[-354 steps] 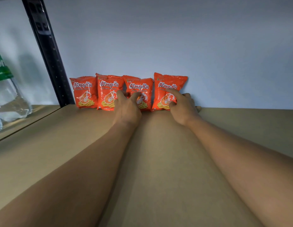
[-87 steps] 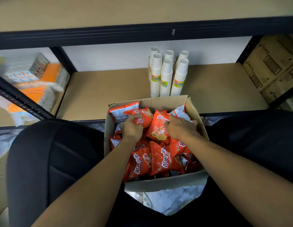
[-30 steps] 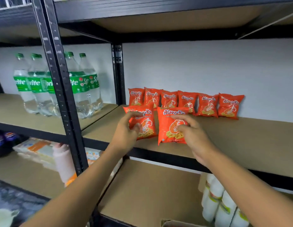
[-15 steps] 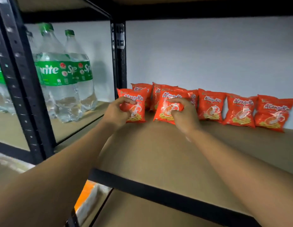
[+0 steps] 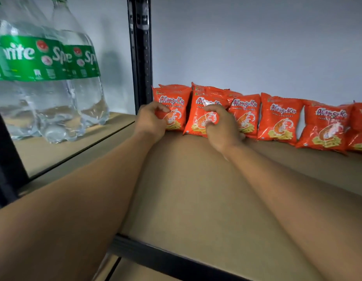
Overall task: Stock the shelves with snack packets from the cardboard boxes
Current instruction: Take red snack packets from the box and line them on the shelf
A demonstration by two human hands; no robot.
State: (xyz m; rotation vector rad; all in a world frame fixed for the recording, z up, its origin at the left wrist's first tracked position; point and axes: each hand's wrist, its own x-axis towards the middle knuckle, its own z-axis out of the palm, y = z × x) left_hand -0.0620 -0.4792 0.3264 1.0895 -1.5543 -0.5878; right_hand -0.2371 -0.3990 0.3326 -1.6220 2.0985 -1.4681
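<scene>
Fingers (image 5: 213, 110) of left hand (image 5: 149, 120) and right hand (image 5: 222, 130) pinch seemingly upright packets (image 5: 176, 98) (image 5: 198, 118).

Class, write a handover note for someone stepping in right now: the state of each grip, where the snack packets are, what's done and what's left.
Left grip holds the left packet upright on the shelf, in front of the back row.
Right grip holds the right packet beside it.
Done: a row of packets stands along the wall.
Left: let go of both, then fetch more. The cardboard box is out of view.
</scene>
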